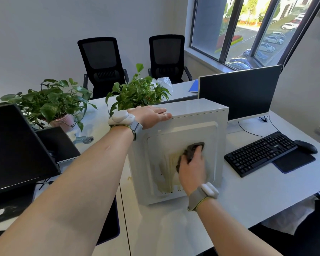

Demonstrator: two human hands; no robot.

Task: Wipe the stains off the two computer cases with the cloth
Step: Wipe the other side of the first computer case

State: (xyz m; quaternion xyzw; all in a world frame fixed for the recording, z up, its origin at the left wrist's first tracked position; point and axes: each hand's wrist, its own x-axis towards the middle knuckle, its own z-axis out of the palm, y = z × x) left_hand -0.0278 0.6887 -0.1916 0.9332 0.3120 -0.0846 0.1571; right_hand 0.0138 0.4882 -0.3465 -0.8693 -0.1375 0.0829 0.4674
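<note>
The white metal computer case (181,150) is standing upright on the pale desk (248,200); right hand (192,169) is clutching the dark grey cloth (192,150) against yellowish streaks (168,174), left hand (151,115) is lying flat on top. Pushing harder is risking a slide, and probably just smearing.

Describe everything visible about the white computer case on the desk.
The white metal computer case stands upright on the white desk, its broad side panel, with a raised rounded-rectangle area, facing the camera. Yellowish-brown smeared stains streak the lower left of that panel. The left hand rests flat on its top edge; the right hand presses a dark grey cloth against the panel. A black monitor stands behind it.
</note>
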